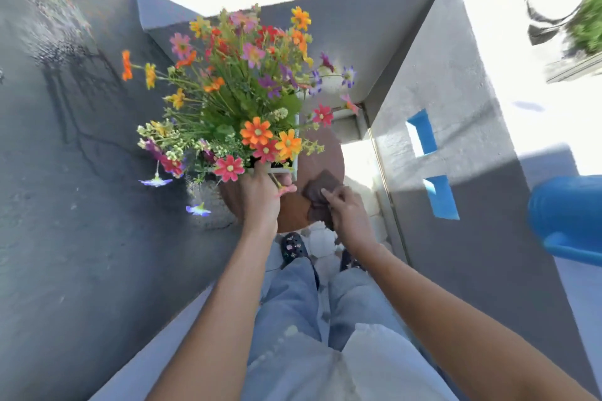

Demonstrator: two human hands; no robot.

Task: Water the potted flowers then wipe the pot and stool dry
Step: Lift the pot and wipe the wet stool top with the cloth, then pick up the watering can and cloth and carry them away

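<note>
A bunch of mixed orange, red, pink and purple flowers (234, 98) fills a light-coloured pot (294, 153) whose rim shows under the blooms. The pot stands on a round brown wooden stool (325, 156). My left hand (260, 195) grips the pot's near rim. My right hand (345, 208) presses a dark brown cloth (321, 192) flat on the stool top, right of the pot. A blue watering can (566, 215) stands on the grey wall at the right edge.
A grey rendered wall (456, 107) with blue-edged slots runs along the right and behind the stool. Dark asphalt (65, 172) with a wet patch lies to the left. My legs and dark shoes are just below the stool.
</note>
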